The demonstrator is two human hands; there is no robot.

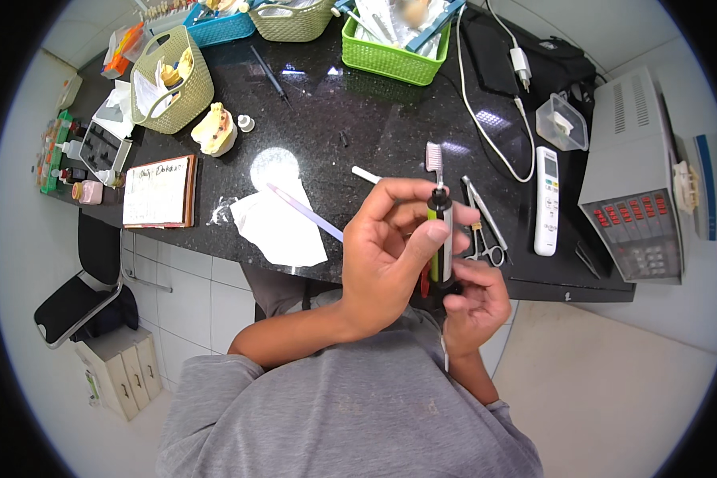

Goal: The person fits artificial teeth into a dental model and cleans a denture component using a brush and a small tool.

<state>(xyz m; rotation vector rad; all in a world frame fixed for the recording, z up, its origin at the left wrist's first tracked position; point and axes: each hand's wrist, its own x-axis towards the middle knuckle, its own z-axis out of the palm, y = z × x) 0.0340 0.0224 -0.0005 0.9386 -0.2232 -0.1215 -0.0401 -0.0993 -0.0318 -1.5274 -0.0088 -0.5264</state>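
Upright in front of me is a slim black syringe-like tube point(446, 253) with a green and pale label. My left hand point(378, 259) is closed round its upper part, the thumb pressing against its side. The curled fingers of my right hand point(476, 307) close on its lower black end. A toothbrush point(434, 158) with pale bristles shows just beyond the tube's top; whether they touch I cannot tell. Scissor-like forceps point(492, 255) and metal tweezers point(484, 211) lie right of the tube. Behind my left hand are a pale purple stick point(307, 209) and a white paper sheet point(283, 231).
On the black counter point(319, 119) stand a dental cast point(215, 130), a small white bottle point(246, 123), a notebook point(159, 191) and a green basket point(394, 62). At right are a white remote point(546, 203), a cable point(486, 135) and a grey box unit point(633, 159).
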